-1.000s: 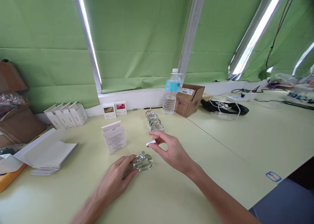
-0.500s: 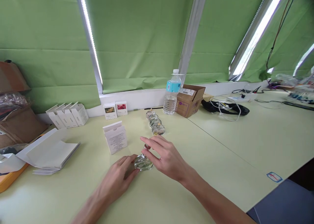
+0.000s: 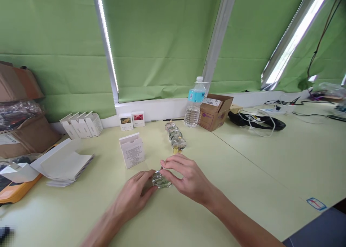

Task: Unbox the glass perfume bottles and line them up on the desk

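A small round clear glass bottle (image 3: 161,180) rests on the pale table in front of me. My left hand (image 3: 136,193) grips its left side between thumb and fingers. At the bottle's neck, my right hand (image 3: 186,175) pinches the top with thumb and fingertips, which mostly hide it. Just beyond my right hand, several similar glass bottles (image 3: 175,134) stand in a row leading away, with a gold-coloured part (image 3: 177,150) at the near end. An upright white printed box (image 3: 132,151) with its top flap raised is behind my left hand.
Two small picture boxes (image 3: 138,119), several white cartons (image 3: 84,125) and stacked white sheets (image 3: 69,167) are at the left and back. A water bottle (image 3: 195,102), brown box (image 3: 214,113) and black item with white cable (image 3: 256,120) stand at the back right.
The view has shifted, so the scene sits slightly further right. My right fingers have closed lower over the neck, covering the reddish top that showed before. My left hand keeps its hold.
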Demonstrator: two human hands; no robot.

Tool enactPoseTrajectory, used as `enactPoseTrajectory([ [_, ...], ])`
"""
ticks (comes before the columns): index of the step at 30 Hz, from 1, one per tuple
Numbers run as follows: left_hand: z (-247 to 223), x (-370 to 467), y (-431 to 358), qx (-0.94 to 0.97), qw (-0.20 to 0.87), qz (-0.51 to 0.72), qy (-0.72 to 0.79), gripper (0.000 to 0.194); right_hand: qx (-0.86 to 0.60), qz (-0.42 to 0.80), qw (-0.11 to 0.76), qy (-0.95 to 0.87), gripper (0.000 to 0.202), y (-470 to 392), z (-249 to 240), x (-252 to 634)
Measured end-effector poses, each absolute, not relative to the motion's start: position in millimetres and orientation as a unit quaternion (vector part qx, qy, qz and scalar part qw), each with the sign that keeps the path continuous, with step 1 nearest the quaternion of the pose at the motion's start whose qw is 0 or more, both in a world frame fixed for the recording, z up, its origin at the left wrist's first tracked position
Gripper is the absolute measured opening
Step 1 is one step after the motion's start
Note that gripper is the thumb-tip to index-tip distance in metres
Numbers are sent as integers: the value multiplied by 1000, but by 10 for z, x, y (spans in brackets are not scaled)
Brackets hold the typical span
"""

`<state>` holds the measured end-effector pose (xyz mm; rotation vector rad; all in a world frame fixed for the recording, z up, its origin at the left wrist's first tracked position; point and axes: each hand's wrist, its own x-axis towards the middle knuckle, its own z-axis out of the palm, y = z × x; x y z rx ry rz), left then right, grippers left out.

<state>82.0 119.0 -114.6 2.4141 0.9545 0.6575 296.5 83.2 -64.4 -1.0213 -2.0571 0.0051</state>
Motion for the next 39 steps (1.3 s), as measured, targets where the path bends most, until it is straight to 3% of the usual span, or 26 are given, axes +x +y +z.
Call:
enactPoseTrajectory([
  [13,-1116,840,1176,875,226,244,352,36,-443,44,402,-800,16,813,-653,2901],
  [18,-1089,847,1155,874,223,242,358,36,-463,86,368,-802,8,764,-658,2910],
  [25,-1078,818,1172,881,210,249,343,35,-553,148,275,-773,49,734,-585,3001],
  [29,-1088,738,1229,861,155,333,352,32,-544,171,221,-791,32,797,-627,3056],
  [34,-985,591,1413,737,-3,510,443,31,-535,169,221,-798,15,824,-738,3030],
  [39,-890,481,1674,732,87,499,455,48,-512,139,235,-814,16,805,-786,3009],
])
